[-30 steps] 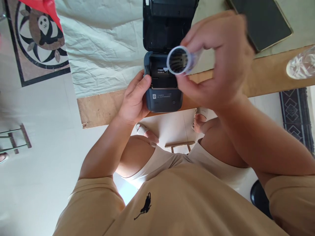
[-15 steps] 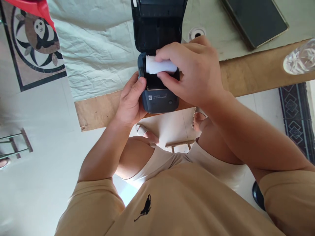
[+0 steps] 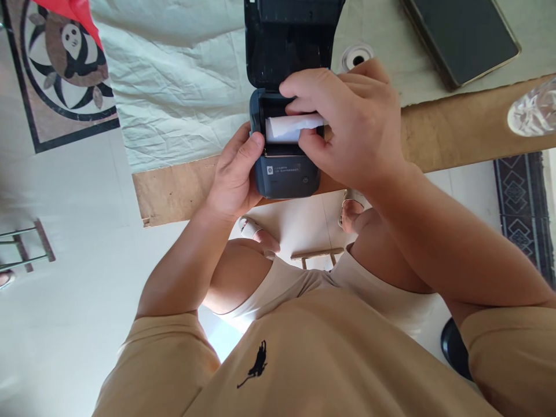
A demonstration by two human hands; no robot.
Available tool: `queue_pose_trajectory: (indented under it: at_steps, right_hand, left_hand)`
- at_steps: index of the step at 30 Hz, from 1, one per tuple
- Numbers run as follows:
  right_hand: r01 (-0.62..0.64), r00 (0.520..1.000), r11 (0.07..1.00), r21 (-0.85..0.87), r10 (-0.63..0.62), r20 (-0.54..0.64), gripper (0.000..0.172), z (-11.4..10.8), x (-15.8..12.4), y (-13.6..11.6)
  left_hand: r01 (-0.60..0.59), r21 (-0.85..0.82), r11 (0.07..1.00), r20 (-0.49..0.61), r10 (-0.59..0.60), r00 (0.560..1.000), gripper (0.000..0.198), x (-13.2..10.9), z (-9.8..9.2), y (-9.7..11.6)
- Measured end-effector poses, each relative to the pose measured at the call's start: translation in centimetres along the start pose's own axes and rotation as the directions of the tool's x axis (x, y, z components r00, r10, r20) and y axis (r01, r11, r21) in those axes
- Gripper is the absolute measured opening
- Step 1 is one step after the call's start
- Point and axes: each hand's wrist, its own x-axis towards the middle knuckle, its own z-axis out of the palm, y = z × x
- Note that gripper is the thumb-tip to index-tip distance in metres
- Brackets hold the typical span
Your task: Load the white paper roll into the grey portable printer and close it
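A small dark blue label printer (image 3: 284,174) stands at the table's near edge with its lid (image 3: 291,40) flipped up. My right hand (image 3: 351,127) is closed on a white paper roll (image 3: 286,127) and holds it down inside the printer's open bay. My left hand (image 3: 237,174) grips the printer's left side, thumb against its top corner.
A second small roll (image 3: 357,57) lies on the wrinkled white cloth (image 3: 174,87) behind my right hand. A dark tablet (image 3: 464,35) lies at the back right, and a clear plastic bottle (image 3: 532,110) at the right edge. The bare wooden table edge (image 3: 174,191) runs along the front.
A second ago my right hand held the roll up in the air, end-on to me. It has since brought the roll down and set it into the printer's bay. My left hand stayed put.
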Motion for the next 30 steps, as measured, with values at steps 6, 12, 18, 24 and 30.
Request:
queue_pose_trajectory:
  at_steps: [6, 12, 18, 24, 30]
  right_hand:
    - [0.221, 0.962, 0.974, 0.047, -0.21, -0.171, 0.015, 0.3, -0.8, 0.4]
    - [0.42, 0.9, 0.901, 0.104, -0.4, -0.171, 0.017, 0.5, -1.7, 0.8]
    - [0.36, 0.922, 0.915, 0.182, -0.319, -0.219, 0.017, -0.5, -1.4, 1.4]
    - [0.079, 0.941, 0.971, 0.226, 0.002, -0.337, 0.031, -0.5, -0.5, 2.6]
    - [0.228, 0.901, 0.897, 0.379, -0.046, -0.432, 0.031, 0.0, -0.6, 2.7]
  left_hand:
    - [-0.005, 0.01, 1.0, 0.009, 0.005, 1.0, 0.032, 0.0, 0.0, 0.0]
    - [-0.039, -0.033, 0.999, 0.082, 0.041, 0.996, 0.034, 0.1, -0.3, -0.2]
    - [-0.008, 0.059, 0.998, 0.045, 0.006, 0.999, 0.037, -0.1, -0.5, -0.1]
    - [-0.042, 0.043, 0.998, 0.084, 0.038, 0.996, 0.046, -0.2, -0.6, -0.3]
    - [-0.054, 0.045, 0.998, 0.067, 0.051, 0.996, 0.053, -0.1, -0.5, -0.4]
